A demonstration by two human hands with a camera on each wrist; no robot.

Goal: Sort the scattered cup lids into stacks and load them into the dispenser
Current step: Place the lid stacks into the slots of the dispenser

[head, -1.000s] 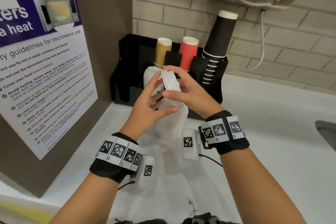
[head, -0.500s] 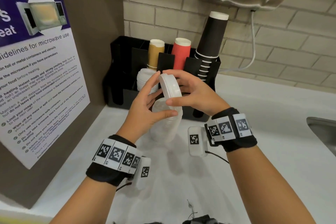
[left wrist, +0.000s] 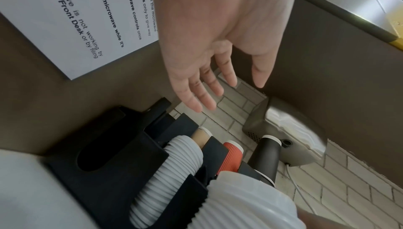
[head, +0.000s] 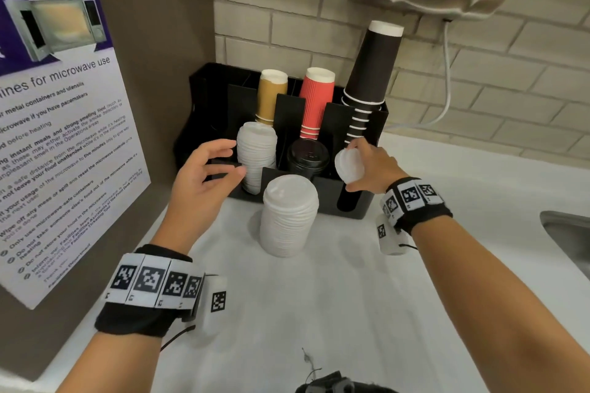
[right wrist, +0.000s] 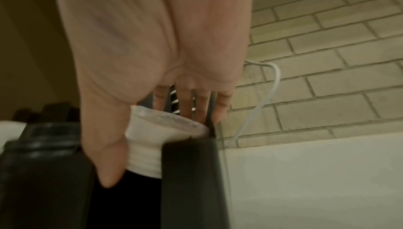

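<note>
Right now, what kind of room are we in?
Probably an office kitchenette or break room: a microwave rules poster on the wall, a black dispenser holding paper cups and lids, and a sink's edge.

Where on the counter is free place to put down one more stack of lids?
Bare counter lies right of the black dispenser, up to the sink, and nearer, between both forearms. Crowded: the loose lid stack stands before the dispenser, left hand beside it, right hand holding lids there.

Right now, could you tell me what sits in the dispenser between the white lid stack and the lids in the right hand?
A black lid stack fills the middle slot, seen in the head view.
</note>
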